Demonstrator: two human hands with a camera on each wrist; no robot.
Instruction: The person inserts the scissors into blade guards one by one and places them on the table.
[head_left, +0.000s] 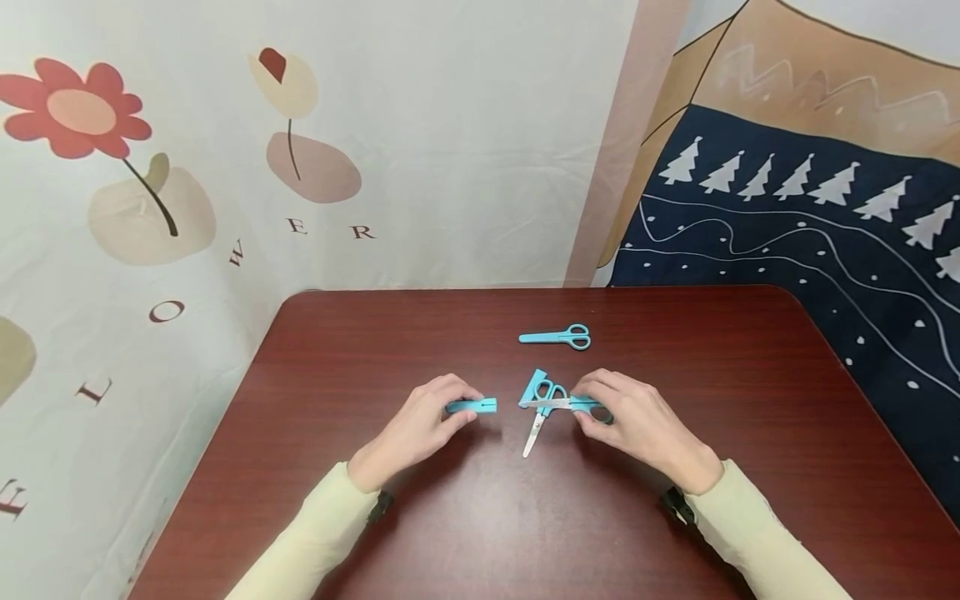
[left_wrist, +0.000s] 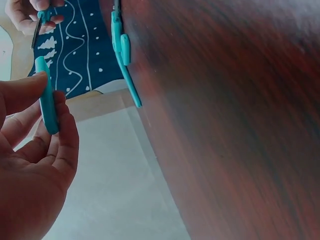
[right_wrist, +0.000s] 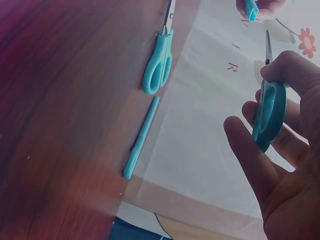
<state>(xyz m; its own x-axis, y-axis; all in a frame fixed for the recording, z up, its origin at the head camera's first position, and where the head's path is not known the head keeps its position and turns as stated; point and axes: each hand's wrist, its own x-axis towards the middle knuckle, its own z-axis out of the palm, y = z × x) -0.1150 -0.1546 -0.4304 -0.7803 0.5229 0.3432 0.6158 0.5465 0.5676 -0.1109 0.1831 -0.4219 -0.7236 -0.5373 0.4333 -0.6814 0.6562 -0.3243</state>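
Between the thumb and fingers of my left hand (head_left: pixel 420 421) is a light blue scissors cover (head_left: pixel 483 406), its slotted end facing right. My right hand (head_left: pixel 637 412) grips a pair of scissors (right_wrist: pixel 269 107) by the blue handles, with the bare metal blades pointing left toward the cover. A gap separates blades and cover. Below and between the hands, a second pair of uncovered scissors (head_left: pixel 534 432) lies on the table, blades toward the person. A loose blue cover (head_left: pixel 531 386) lies beside its handles.
Farther back on the brown table (head_left: pixel 360 350) lies another pair of scissors (head_left: pixel 551 337), its blades inside a blue cover and its handles to the right. A printed cloth (head_left: pixel 465 167) hangs behind the table, and a dark blue tree-patterned one (head_left: pixel 750 233) is at the right.
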